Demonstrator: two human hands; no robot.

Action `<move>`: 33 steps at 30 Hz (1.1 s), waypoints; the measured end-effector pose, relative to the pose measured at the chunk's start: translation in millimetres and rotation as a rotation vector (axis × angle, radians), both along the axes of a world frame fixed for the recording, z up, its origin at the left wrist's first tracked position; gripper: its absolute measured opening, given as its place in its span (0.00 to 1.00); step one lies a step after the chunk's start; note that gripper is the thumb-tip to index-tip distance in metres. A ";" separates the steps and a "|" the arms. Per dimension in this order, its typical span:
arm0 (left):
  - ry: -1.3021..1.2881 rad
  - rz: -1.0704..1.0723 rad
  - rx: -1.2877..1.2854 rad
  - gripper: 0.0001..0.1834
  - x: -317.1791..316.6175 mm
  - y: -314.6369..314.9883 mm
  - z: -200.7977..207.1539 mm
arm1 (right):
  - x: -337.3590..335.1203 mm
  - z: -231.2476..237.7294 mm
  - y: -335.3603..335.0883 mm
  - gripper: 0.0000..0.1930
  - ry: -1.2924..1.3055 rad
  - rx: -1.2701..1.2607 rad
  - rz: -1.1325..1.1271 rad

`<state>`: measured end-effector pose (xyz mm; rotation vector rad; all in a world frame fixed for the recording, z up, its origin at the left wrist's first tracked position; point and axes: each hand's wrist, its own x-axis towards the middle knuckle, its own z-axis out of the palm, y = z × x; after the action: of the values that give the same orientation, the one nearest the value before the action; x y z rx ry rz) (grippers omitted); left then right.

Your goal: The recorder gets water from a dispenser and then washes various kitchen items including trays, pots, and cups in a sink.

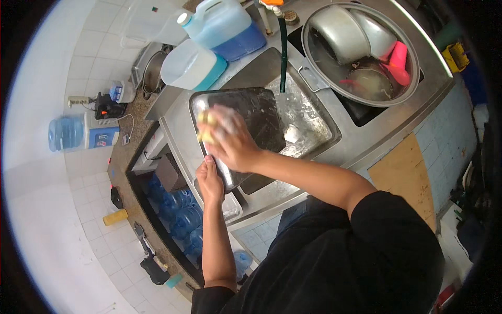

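Note:
My left hand [210,183] grips the near left edge of a dark rectangular metal tray [259,107], its thumb on the rim. The tray is tilted over the left side of the steel sink [330,137]. In my right hand [238,140] is a yellow sponge [205,127], pressed against the tray's left rim. Motion blurs the sponge and the fingers around it. A white soapy smear shows on the back of that hand. White foam [293,133] lies in the sink to the right of the tray.
A green hose [283,55] hangs into the sink. On the right, a large metal basin [314,73] holds pots and a pink scoop [400,57]. Behind the sink stand a jug of blue liquid [230,34] and a cut-open container of teal liquid [183,65].

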<state>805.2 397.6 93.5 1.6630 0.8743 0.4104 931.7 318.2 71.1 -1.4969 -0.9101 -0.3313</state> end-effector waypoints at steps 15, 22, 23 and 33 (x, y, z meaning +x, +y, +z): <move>0.132 -0.131 0.406 0.29 -22.6 -4.6 -30.9 | 21.6 -30.3 -10.6 0.13 -0.483 -0.123 0.229; 0.148 -0.125 0.325 0.24 -26.9 -29.3 19.2 | 113.3 -88.1 9.8 0.15 0.221 0.101 0.042; 0.120 -0.161 0.296 0.23 -34.2 -27.0 29.6 | 110.6 -108.2 -0.8 0.14 0.454 0.065 0.014; -0.068 -0.018 0.036 0.22 -44.6 1.2 -3.7 | -38.6 -44.9 16.4 0.17 0.293 0.092 -0.185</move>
<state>760.5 398.8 89.8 1.6788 0.8050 0.4705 893.2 334.6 26.2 -1.5004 -0.5198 -0.2750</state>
